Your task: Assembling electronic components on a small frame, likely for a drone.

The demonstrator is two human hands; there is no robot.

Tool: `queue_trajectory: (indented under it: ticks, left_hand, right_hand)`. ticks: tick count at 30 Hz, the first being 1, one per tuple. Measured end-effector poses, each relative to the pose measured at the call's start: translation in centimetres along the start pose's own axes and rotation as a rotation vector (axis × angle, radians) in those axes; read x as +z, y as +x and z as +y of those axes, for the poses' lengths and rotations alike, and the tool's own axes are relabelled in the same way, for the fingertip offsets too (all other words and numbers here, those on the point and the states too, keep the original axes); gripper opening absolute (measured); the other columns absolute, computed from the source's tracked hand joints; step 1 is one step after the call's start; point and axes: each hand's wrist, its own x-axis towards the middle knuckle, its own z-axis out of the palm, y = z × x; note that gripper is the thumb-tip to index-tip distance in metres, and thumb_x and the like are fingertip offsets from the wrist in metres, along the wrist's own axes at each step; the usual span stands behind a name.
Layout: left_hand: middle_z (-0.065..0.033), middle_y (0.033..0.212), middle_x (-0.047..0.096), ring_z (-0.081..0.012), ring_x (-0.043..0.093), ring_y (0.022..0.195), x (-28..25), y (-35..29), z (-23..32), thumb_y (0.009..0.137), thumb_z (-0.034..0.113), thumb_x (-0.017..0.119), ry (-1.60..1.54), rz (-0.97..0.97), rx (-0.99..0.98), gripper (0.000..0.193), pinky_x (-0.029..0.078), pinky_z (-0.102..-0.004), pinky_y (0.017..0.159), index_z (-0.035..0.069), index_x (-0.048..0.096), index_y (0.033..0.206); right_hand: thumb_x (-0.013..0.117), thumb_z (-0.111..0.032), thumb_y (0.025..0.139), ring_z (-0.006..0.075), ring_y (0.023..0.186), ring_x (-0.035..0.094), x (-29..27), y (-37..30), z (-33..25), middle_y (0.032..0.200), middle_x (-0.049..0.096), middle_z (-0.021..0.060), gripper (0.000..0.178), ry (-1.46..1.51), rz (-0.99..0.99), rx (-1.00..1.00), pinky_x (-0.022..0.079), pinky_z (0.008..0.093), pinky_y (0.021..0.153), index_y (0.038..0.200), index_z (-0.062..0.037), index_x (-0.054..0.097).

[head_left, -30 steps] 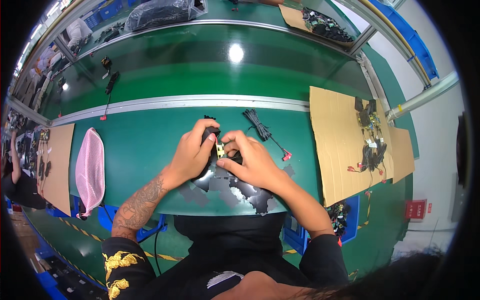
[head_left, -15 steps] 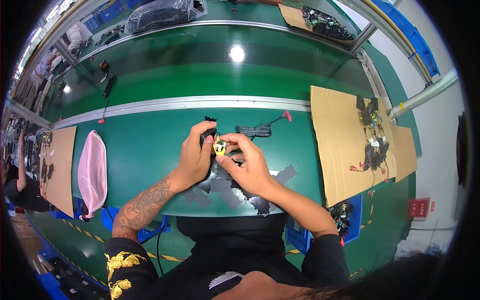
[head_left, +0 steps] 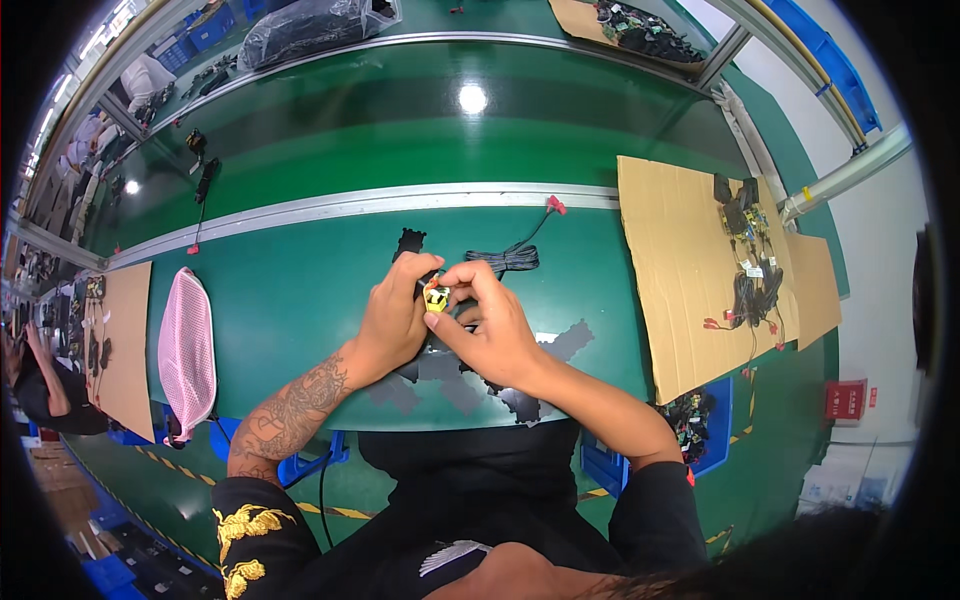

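In front of my chest, both hands are closed around a small yellow-edged circuit board [head_left: 437, 298] with black, white and orange-red parts. My left hand [head_left: 393, 312] steadies it from the left, its fingertips bent over the upper edge, where a dark piece partly shows. From the right, my right hand [head_left: 497, 328] pinches the board between thumb and fingers. A black jagged-edged sheet piece [head_left: 410, 241] is just beyond my left fingers. Behind my right hand lies a coiled black cable [head_left: 503, 260] with a red connector [head_left: 556, 205]. Several black sheet pieces [head_left: 455, 383] are spread below my hands.
Cardboard [head_left: 665, 290] on the right carries circuit boards with cables [head_left: 748, 265]. A pink mesh bag [head_left: 187, 345] and another cardboard sheet [head_left: 130, 345] are at left. A blue bin [head_left: 715, 430] of parts sits below the table's right side. A metal rail [head_left: 380, 204] crosses behind my hands.
My left fingers have drawn in closer over the top of the circuit board. More of the black sheet piece beyond them shows. The view has shifted slightly.
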Motion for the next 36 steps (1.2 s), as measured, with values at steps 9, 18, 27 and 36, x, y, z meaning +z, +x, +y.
queue_trajectory:
  ticks: [9, 18, 27, 36]
  left_hand:
    - [-0.0218, 0.114, 0.064, -0.0439, 0.068, 0.094, 0.1, -0.2, 0.0, 0.090, -0.016, 0.056, -0.055, 0.002, -0.017, 0.048, 0.056, -0.0475, 0.079, 0.005, 0.051, 0.132]
    - [-0.0233, 0.116, 0.063, -0.0450, 0.067, 0.097, -0.1, 0.1, -0.1, 0.090, -0.014, 0.058, -0.061, 0.010, 0.008, 0.046, 0.056, -0.0469, 0.080, 0.004, 0.051, 0.132]
    - [-0.0220, 0.106, 0.065, -0.0432, 0.068, 0.088, 0.3, 0.0, 0.5, 0.087, -0.014, 0.061, -0.015, 0.060, 0.152, 0.049, 0.057, -0.0459, 0.073, 0.006, 0.051, 0.131]
    - [-0.0218, 0.108, 0.065, -0.0432, 0.067, 0.090, 0.5, 0.0, -0.1, 0.083, -0.016, 0.063, -0.002, 0.081, 0.207, 0.055, 0.057, -0.0471, 0.072, 0.006, 0.049, 0.132]
  right_hand:
    - [0.075, -0.002, 0.096, 0.0191, 0.101, 0.064, -0.2, -0.1, -0.2, 0.115, 0.058, 0.0111, 0.038, 0.006, -0.002, -0.150, 0.063, 0.0294, 0.074, 0.130, -0.0012, 0.058]
    - [0.074, -0.001, 0.096, 0.0179, 0.098, 0.063, -0.1, 0.0, -0.3, 0.114, 0.059, 0.0109, 0.035, 0.049, 0.001, -0.187, 0.062, 0.0277, 0.073, 0.128, -0.0007, 0.060]
    - [0.075, 0.001, 0.093, 0.0189, 0.096, 0.063, -0.3, -0.9, -1.1, 0.112, 0.059, 0.0117, 0.037, -0.002, 0.027, -0.231, 0.060, 0.0277, 0.072, 0.127, -0.0011, 0.061]
    - [0.077, -0.001, 0.092, 0.0186, 0.097, 0.066, -0.6, -0.8, -0.6, 0.113, 0.062, 0.0116, 0.034, -0.021, 0.030, -0.268, 0.060, 0.0280, 0.072, 0.123, -0.0004, 0.064]
